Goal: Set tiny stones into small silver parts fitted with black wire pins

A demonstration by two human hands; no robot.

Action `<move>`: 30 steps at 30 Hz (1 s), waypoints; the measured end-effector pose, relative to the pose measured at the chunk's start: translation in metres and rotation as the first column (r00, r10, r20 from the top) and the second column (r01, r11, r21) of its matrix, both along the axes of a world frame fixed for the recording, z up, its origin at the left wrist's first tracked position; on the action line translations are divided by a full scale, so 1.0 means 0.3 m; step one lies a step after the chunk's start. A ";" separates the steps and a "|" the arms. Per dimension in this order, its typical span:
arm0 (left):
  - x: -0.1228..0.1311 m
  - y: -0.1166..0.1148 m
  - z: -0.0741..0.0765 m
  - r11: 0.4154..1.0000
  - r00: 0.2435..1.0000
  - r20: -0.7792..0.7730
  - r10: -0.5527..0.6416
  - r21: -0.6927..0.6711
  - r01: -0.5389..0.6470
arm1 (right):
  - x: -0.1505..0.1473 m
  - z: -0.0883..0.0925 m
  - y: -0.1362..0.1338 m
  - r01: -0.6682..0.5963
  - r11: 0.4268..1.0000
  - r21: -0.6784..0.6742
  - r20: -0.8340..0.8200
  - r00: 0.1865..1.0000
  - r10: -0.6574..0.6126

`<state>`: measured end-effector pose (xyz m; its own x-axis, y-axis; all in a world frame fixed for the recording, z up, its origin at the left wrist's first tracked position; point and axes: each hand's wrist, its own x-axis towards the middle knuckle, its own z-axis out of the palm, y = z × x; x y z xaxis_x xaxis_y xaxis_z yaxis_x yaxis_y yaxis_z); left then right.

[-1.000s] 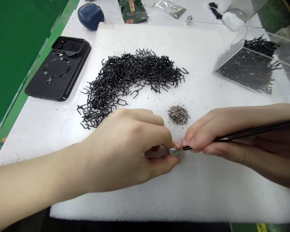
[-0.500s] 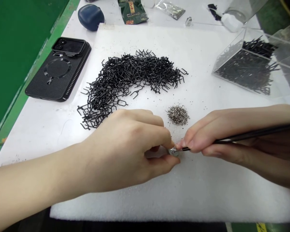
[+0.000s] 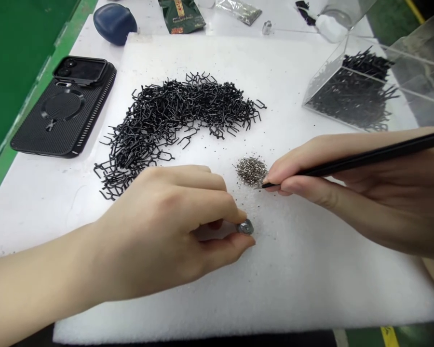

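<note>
My left hand (image 3: 177, 226) pinches a small round metal piece (image 3: 245, 226) between thumb and forefinger, just above the white foam sheet (image 3: 275, 294). Black tweezers (image 3: 361, 159) lie in my right hand (image 3: 347, 193), held like a pen. Their tip is at the lower right edge of a little heap of tiny shiny metal bits (image 3: 251, 170). Beyond my left hand a curved pile of black Y-shaped pieces (image 3: 181, 108) spreads over the foam.
A clear box (image 3: 350, 91) of black pieces stands tilted at the right. On the left lies a black phone (image 3: 65, 106). Along the back are a blue rounded object (image 3: 115, 24), a green packet (image 3: 182, 15), a clear bag (image 3: 238, 10) and a small metal block (image 3: 266, 27).
My right hand has moved the tweezers from the metal piece up to the heap of metal bits. My left hand still holds its piece. The whole view has shifted slightly.
</note>
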<state>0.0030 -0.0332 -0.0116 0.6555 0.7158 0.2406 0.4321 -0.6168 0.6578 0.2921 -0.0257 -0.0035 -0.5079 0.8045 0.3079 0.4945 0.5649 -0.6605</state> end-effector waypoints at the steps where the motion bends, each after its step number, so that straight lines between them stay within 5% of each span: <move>1: 0.015 0.006 0.005 1.000 1.000 -0.017 0.007 -0.002 -0.007 | -0.002 0.000 0.001 -0.011 1.000 0.000 -0.004 1.000 0.011; 7: 0.080 0.032 0.025 1.000 0.999 -0.033 0.003 0.002 -0.003 | -0.005 0.009 0.004 -0.005 0.999 -0.040 0.012 1.000 0.006; 16: -0.023 -0.003 -0.010 0.999 0.998 0.051 -0.048 0.015 0.047 | 0.015 -0.002 -0.008 -0.016 1.000 0.010 0.072 0.997 0.016; 25: -0.024 -0.007 0.034 0.998 0.998 -0.017 -0.052 -0.035 0.051 | 0.008 0.006 0.003 -0.007 0.999 -0.033 -0.010 1.000 0.006; 30: -0.023 -0.004 0.004 0.998 0.995 0.070 -0.069 0.008 0.069 | 0.007 0.008 0.002 -0.012 1.000 -0.029 0.017 1.000 0.013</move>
<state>-0.0039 -0.0344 -0.0103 0.6846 0.6680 0.2919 0.3414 -0.6476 0.6812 0.2943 -0.0251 -0.0011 -0.5229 0.8065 0.2758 0.4993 0.5521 -0.6678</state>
